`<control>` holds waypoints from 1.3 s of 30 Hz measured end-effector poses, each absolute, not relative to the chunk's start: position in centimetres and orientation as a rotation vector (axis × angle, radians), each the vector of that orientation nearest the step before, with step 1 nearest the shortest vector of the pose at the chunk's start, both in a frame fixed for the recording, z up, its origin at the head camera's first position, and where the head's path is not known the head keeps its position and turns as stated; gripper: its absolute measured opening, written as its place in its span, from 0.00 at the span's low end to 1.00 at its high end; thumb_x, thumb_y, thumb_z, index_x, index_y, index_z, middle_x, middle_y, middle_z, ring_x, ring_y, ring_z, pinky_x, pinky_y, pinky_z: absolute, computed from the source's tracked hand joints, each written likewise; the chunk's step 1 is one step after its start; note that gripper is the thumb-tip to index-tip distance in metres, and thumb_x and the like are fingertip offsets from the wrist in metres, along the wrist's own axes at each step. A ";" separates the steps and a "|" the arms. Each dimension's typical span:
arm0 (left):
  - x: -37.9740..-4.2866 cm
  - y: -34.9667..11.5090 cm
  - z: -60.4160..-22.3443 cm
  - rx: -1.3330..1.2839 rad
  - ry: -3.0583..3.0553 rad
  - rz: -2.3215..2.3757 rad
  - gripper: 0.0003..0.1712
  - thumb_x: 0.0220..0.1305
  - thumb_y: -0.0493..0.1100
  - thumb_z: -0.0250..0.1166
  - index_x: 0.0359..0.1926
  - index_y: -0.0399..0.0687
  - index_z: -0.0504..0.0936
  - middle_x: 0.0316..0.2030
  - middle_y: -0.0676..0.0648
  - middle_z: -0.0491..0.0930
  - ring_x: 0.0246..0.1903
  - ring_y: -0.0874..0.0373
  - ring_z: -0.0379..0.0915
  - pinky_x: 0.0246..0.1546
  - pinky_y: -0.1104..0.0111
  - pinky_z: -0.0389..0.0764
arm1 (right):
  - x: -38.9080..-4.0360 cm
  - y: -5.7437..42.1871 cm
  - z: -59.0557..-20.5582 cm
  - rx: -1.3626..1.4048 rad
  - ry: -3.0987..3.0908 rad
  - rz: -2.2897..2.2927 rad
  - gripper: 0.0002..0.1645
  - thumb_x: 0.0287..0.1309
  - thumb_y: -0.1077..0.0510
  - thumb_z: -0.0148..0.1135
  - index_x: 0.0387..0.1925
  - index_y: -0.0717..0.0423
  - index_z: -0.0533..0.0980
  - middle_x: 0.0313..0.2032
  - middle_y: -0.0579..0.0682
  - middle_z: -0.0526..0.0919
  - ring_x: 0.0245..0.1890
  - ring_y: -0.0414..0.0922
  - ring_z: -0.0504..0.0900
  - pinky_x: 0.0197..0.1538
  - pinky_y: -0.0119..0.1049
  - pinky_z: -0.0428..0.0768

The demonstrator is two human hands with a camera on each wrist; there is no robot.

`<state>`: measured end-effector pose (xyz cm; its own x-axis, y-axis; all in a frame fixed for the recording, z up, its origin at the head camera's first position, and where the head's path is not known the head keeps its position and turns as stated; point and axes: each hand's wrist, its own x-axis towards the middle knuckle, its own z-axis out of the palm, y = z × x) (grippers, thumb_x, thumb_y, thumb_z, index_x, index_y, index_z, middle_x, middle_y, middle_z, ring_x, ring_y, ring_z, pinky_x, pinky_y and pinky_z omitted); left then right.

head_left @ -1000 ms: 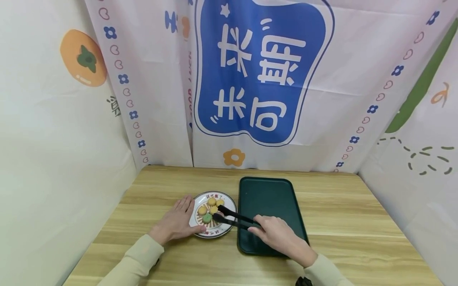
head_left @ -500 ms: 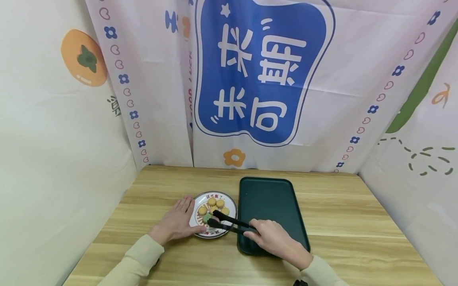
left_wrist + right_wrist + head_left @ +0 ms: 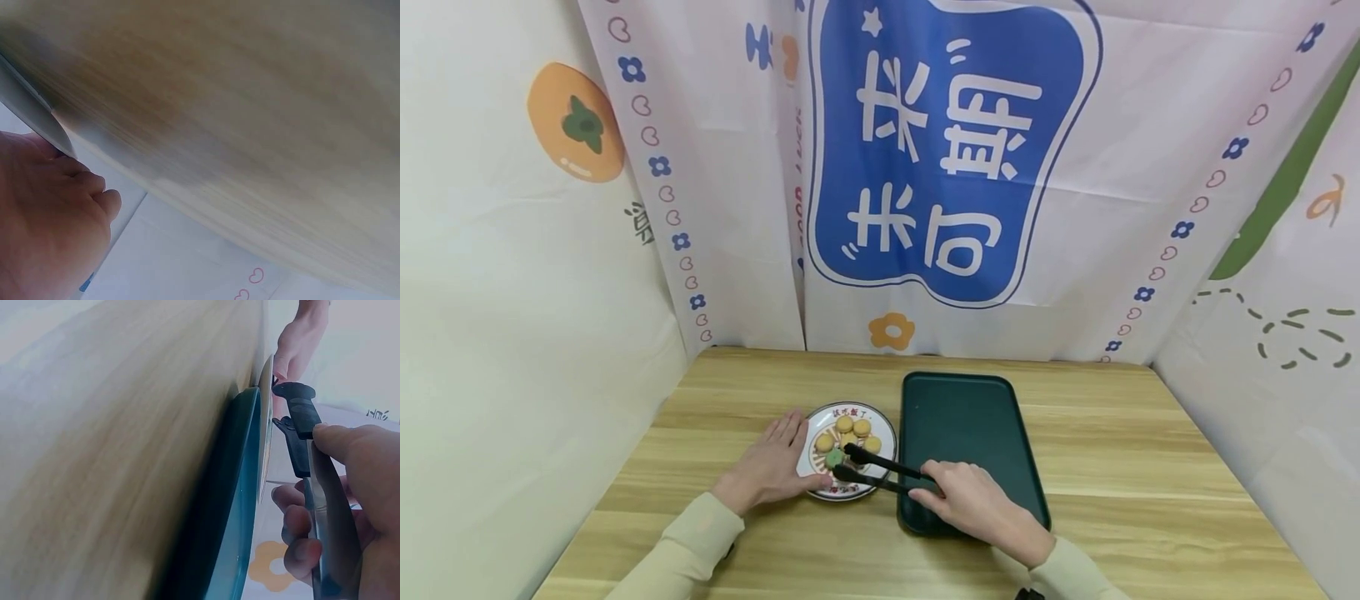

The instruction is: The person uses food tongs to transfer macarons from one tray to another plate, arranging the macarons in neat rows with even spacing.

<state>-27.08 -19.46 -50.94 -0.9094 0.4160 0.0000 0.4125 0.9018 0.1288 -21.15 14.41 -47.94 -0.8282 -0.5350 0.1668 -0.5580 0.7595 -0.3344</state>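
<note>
In the head view, a white plate [image 3: 886, 429] with a dark rim and red lettering holds several yellow macarons [image 3: 862, 427] and one green macaron [image 3: 834, 457]. My left hand [image 3: 775, 467] lies along the plate's left edge, fingers extended, thumb over the near rim. My right hand [image 3: 973, 497] grips black-tipped tongs [image 3: 880, 461], also seen in the right wrist view with metal arms [image 3: 325, 506]. The tongs' tips are apart, low over the plate, just right of the green macaron. They partly cover the macarons beneath them.
A dark green rectangular tray [image 3: 962, 417] lies right of the plate, close to its edge, partly under my right hand. Both stand on a wood-grain table [image 3: 1120, 467]. Printed cloth [image 3: 737, 208] hangs behind the table and at both sides.
The tongs have moved left and nearer to me, their tips shifting toward the green macaron. A yellow macaron at the right is uncovered. My left hand has stayed in place.
</note>
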 end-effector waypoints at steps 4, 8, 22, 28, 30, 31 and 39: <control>-27.0 -19.5 -50.9 0.655 3.029 0.198 0.69 0.53 0.84 0.49 0.73 0.29 0.54 0.75 0.31 0.48 0.76 0.38 0.45 0.76 0.49 0.51 | -21.1 14.5 -48.0 0.888 -2.896 0.587 0.23 0.66 0.36 0.56 0.43 0.51 0.80 0.18 0.32 0.69 0.16 0.28 0.66 0.19 0.23 0.67; -27.0 -19.6 -51.0 0.657 3.031 0.185 0.68 0.54 0.84 0.48 0.73 0.30 0.53 0.75 0.31 0.48 0.76 0.39 0.44 0.76 0.49 0.51 | -21.0 14.7 -47.9 0.872 -2.889 0.617 0.23 0.66 0.37 0.57 0.44 0.52 0.80 0.18 0.32 0.69 0.16 0.28 0.66 0.19 0.23 0.67; -27.0 -19.5 -50.7 0.639 3.024 0.180 0.69 0.54 0.84 0.48 0.74 0.30 0.53 0.75 0.31 0.48 0.76 0.39 0.44 0.76 0.49 0.51 | -21.2 16.7 -47.1 0.810 -2.868 0.638 0.20 0.65 0.40 0.59 0.39 0.51 0.78 0.17 0.33 0.68 0.15 0.28 0.64 0.18 0.23 0.66; -27.2 -19.4 -50.8 0.643 3.021 0.170 0.68 0.54 0.84 0.48 0.74 0.30 0.52 0.75 0.31 0.47 0.76 0.39 0.44 0.77 0.49 0.50 | -21.4 17.8 -46.7 0.755 -2.840 0.586 0.20 0.65 0.42 0.60 0.42 0.53 0.79 0.18 0.33 0.69 0.15 0.27 0.64 0.18 0.23 0.66; -27.2 -19.4 -50.7 0.643 3.020 0.172 0.68 0.55 0.84 0.48 0.74 0.30 0.52 0.75 0.31 0.47 0.76 0.39 0.44 0.77 0.49 0.50 | -21.4 18.2 -46.6 0.733 -2.824 0.566 0.20 0.64 0.42 0.61 0.43 0.54 0.79 0.18 0.33 0.70 0.15 0.27 0.64 0.18 0.22 0.66; -27.2 -19.4 -50.7 0.643 3.017 0.173 0.68 0.55 0.84 0.48 0.74 0.29 0.52 0.75 0.30 0.47 0.76 0.38 0.44 0.77 0.49 0.50 | -21.4 18.4 -46.6 0.725 -2.815 0.555 0.20 0.64 0.43 0.61 0.43 0.54 0.79 0.18 0.33 0.70 0.15 0.27 0.64 0.18 0.22 0.66; -27.2 -19.5 -50.9 0.630 3.010 0.176 0.68 0.55 0.83 0.48 0.74 0.30 0.51 0.76 0.31 0.47 0.76 0.39 0.43 0.77 0.50 0.50 | -21.7 20.0 -46.7 0.640 -2.797 0.506 0.19 0.62 0.43 0.64 0.43 0.54 0.79 0.18 0.33 0.70 0.16 0.27 0.64 0.21 0.22 0.68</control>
